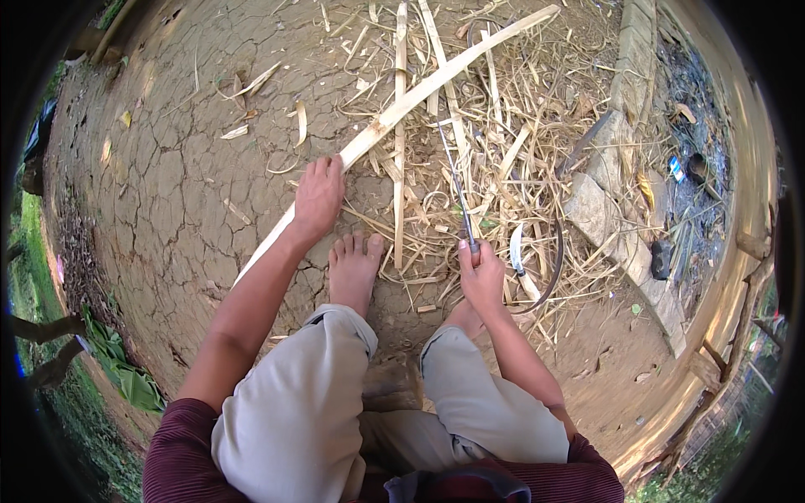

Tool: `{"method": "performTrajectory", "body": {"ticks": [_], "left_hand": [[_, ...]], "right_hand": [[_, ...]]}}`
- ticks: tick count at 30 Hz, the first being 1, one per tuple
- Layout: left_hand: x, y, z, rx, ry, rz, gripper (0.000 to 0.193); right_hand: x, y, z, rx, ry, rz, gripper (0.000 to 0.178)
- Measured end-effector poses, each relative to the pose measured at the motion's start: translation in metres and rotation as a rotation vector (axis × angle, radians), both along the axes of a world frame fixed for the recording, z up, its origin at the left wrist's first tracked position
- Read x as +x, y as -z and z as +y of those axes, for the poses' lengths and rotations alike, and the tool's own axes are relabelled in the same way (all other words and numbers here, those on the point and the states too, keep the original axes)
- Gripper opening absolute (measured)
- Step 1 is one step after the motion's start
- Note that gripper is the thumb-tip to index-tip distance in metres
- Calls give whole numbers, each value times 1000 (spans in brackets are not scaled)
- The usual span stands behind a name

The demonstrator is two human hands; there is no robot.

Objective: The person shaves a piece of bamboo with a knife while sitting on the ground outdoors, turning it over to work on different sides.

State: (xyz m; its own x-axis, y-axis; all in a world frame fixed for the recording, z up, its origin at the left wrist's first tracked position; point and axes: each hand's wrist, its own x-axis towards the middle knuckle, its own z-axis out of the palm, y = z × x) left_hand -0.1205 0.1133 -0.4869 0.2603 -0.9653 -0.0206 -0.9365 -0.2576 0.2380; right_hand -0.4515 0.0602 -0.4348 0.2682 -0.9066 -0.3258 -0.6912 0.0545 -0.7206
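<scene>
One long pale wood strip (432,85), slanting upper right to lower left. Left hand (320,197) closed over it, low end unclear by forearm. Right hand (482,281) fisted on one thin-bladed knife (457,184), handle mostly covered. One curved knife (516,249) nearby. Two bare feet (352,272), right mostly hidden. Shavings (537,134) too tangled to count.
</scene>
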Motion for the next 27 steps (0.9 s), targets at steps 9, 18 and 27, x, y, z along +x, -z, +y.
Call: {"method": "performTrajectory", "body": {"ticks": [9,18,27], "left_hand": [[-8,-28,0,-41,227,252,22],[-4,-17,1,178,92,304,26],[-6,-14,6,135,109,236,32]], "right_hand": [[8,-3,2,-6,-31,-42,31],[34,-34,-50,-122,-158,-48,34],[51,-69,-59,-365,-170,-517,44]]}}
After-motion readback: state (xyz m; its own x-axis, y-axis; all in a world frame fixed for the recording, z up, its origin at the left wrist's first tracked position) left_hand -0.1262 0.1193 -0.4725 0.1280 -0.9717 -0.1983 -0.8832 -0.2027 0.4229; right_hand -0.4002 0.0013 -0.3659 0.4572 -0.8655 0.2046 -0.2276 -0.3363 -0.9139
